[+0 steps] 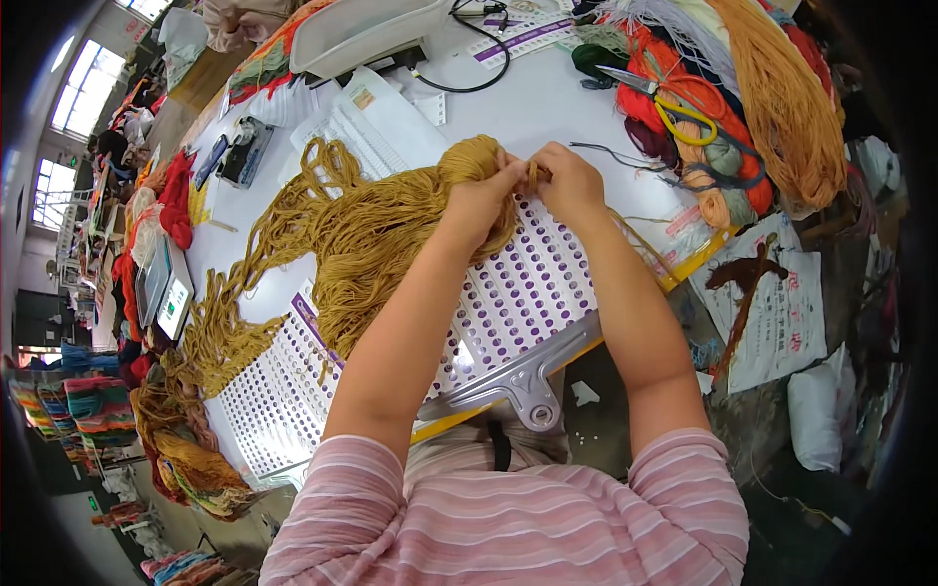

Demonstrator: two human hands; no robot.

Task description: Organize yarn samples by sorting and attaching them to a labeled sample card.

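A large bundle of mustard-yellow thread (381, 234) lies across the white table, its loose strands trailing to the left. At its gathered right end, my left hand (484, 200) is closed on the thread. Close beside it, my right hand (569, 186) pinches a short length of the same thread, with its fingertips nearly touching the left ones. Beneath my forearms are white card sheets (523, 288) with rows of purple dots, held by a metal clip (528, 381) at the near edge. Some mustard strands hang past my right wrist toward the table's right edge.
Yellow-handled scissors (684, 122) lie on orange and dark thread balls at the right, beside a long peach hank (787, 107). Papers (376, 122), a white plastic bin (366, 39) and a black cable (479, 83) are at the back. A digital scale (174, 303) stands left.
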